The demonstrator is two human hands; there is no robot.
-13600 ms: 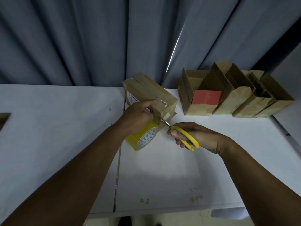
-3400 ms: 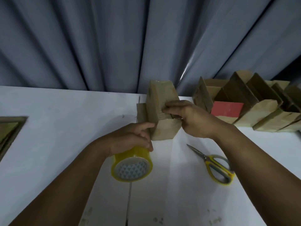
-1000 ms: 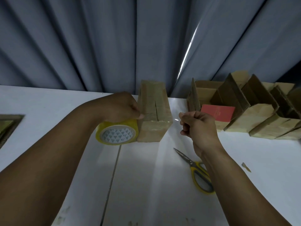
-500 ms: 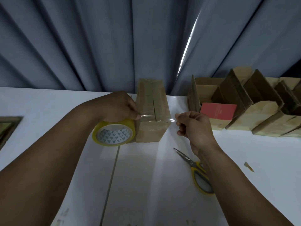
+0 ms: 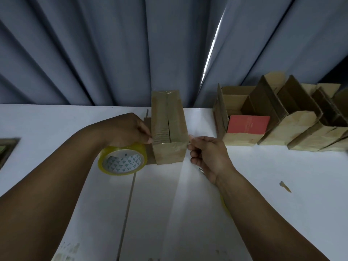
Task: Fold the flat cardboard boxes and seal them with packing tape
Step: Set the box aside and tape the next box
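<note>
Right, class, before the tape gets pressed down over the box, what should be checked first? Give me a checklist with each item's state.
1. Box top closed along seam: ok.
2. Left hand grips roll at box's left side: ok.
3. Right hand pinches tape at box's right edge: ok.
4. Tape flat across seam: cannot tell, it is clear.
5. Scissors within reach: ok, though mostly hidden under right forearm.
</note>
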